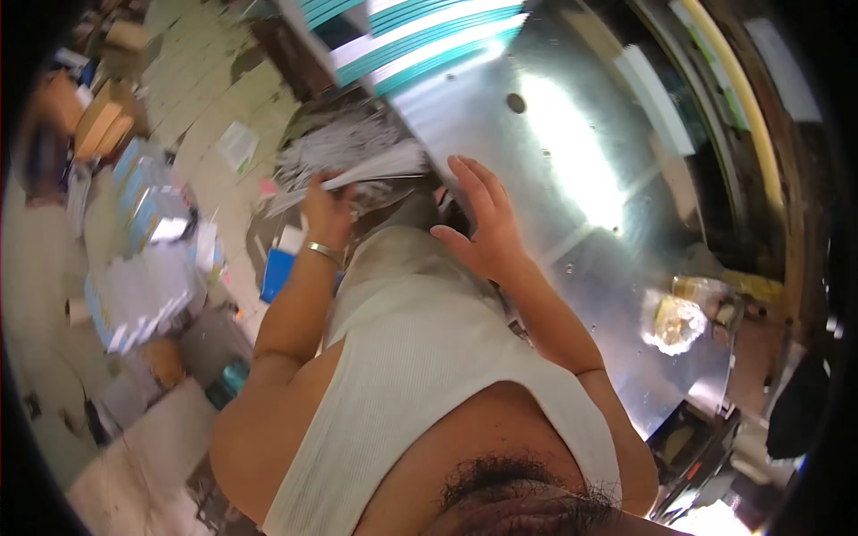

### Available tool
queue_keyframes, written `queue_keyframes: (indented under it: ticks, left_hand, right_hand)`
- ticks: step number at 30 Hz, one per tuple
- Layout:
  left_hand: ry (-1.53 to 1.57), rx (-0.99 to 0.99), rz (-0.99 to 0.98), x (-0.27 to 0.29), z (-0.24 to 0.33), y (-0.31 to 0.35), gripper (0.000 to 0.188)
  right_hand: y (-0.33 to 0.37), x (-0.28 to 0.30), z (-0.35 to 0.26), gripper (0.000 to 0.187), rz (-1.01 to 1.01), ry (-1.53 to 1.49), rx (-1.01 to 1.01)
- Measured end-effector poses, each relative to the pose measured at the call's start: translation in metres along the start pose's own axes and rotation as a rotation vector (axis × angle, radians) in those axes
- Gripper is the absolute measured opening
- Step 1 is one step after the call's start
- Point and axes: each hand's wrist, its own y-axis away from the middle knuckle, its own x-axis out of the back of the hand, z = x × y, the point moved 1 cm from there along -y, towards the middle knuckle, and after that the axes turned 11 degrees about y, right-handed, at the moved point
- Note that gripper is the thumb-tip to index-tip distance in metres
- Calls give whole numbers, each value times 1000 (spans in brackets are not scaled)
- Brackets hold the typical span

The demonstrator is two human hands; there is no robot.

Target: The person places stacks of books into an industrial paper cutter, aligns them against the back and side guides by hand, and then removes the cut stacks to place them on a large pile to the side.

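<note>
My left hand [331,213], wearing a metal bracelet, is to the left of my body over a heap of shredded paper scraps [335,143]. Its fingers are closed on white paper strips [384,165], which stick out to the right; motion blurs the fingertips. My right hand [485,219] is open, fingers spread and nothing in them, beside the near left edge of the shiny metal table [500,134]. At the far end of that table lie stacked sheets with teal and white edges [429,40].
Bundled stacks of paper [147,295] and orange-brown blocks [103,125] lie on the littered floor [201,80] to the left. A blue object [279,275] is by my left forearm. On the table's right is a crumpled plastic-wrapped bundle [675,323]. A yellow pipe [746,98] runs along the far right.
</note>
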Motion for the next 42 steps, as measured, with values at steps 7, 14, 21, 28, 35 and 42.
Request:
queue_keyframes:
  ticks: [7, 14, 21, 28, 35, 42]
  left_hand:
    - [-493, -417, -44, -32, 40, -26, 79]
    - [-984, -812, -1083, -121, -30, 97, 53]
    - [-1128, -500, -1588, -360, -233, 56, 75]
    - [-1386, -569, -1207, -555, -386, -31, 104]
    - [-1217, -370, -1272, -528, -389, 5, 98]
    - [-1310, -82, -1338, -320, -258, 107, 101]
  right_hand:
    - [30, 52, 91, 93, 209, -56, -392]
    - [97, 153, 304, 123, 474, 252, -1029]
    - [43, 209, 418, 131, 425, 525, -1275]
    - [55, 202, 452, 94, 529, 49, -787]
    - [78, 202, 481, 80, 659, -17, -791]
    - [86, 206, 462, 84, 1013, -159, -1057]
